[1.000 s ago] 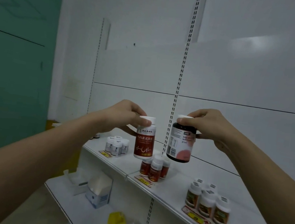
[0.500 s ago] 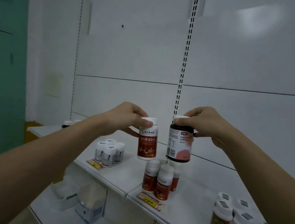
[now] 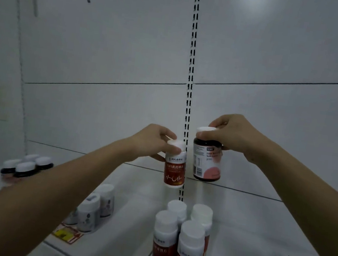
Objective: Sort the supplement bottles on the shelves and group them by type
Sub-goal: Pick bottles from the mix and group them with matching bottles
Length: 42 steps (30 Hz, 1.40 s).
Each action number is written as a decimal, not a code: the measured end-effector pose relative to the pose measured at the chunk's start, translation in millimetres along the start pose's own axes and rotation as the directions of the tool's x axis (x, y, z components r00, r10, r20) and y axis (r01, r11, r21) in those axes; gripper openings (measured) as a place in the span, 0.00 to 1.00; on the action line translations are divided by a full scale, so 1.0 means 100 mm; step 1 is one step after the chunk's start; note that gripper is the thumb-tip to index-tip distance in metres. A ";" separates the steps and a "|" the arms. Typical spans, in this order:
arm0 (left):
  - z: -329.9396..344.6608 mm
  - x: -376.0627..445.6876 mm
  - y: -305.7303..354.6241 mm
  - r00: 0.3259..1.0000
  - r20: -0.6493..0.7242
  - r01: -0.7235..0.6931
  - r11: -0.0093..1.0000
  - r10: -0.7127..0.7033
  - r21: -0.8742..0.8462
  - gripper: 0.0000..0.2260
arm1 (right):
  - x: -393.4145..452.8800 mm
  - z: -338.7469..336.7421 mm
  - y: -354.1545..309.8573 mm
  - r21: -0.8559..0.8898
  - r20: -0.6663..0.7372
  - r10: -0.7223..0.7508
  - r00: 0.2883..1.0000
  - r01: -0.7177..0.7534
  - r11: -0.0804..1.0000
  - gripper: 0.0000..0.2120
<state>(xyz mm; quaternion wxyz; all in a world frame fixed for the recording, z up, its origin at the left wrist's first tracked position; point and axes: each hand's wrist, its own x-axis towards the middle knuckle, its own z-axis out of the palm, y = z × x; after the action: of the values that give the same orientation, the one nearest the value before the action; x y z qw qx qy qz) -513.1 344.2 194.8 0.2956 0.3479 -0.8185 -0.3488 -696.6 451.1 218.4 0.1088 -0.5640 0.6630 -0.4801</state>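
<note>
White plastic caps top both bottles now held up before the pale panelled wall. Since a moment ago the view has swung right and closed in on the white metal shelf [image 3: 128, 226], so the cluster of four red-labelled, white-capped bottles [image 3: 180, 238] now sits directly below the hands, while the hands themselves have kept their grips and dipped only a little. The left hand [image 3: 151, 140] pinches the cap of a slim white bottle with a red label [image 3: 175, 164], fingers curled round the lid. The right hand [image 3: 230, 134] grips the cap of a squat dark glossy bottle with a white and pink label [image 3: 207, 157] in the same way. Both hang upright, just beside each other, not touching the shelf.

That likely puts the red-labelled bottle right above its own kind, ready to be set down. The dark one seems to match the blurred dark bottles with white caps [image 3: 25, 167] far left. Between lie small grey-white bottles [image 3: 95, 211] behind a yellow price tag [image 3: 66, 234]. All look like smooth, rigid cylinders.
</note>
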 end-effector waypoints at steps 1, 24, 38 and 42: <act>0.05 0.10 -0.08 0.999 0.036 -0.011 1.000 0.011 0.017 0.20 | 0.04 0.02 0.04 -0.032 -0.001 0.020 1.000 -0.020 0.999 0.18; 0.52 0.66 -0.89 0.747 0.664 -0.062 0.997 0.023 0.035 0.16 | 0.17 0.32 0.48 -0.172 -0.085 0.253 0.964 -0.264 0.949 0.19; 0.39 -0.20 -0.26 0.988 0.044 -0.132 0.954 0.149 -0.270 0.21 | -0.15 0.38 -0.11 -0.029 -0.068 -0.012 0.998 0.010 1.000 0.26; 0.22 -0.55 -0.28 0.998 0.035 -0.040 0.929 0.057 -0.369 0.20 | -0.28 0.38 -0.24 0.083 0.188 -0.067 0.980 0.052 0.995 0.17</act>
<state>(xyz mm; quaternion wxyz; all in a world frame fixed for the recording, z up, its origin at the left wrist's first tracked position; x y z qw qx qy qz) -486.8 379.8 146.9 0.3454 0.2579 -0.7535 -0.4964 -645.3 458.1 206.0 0.1792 -0.6222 0.6133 -0.4524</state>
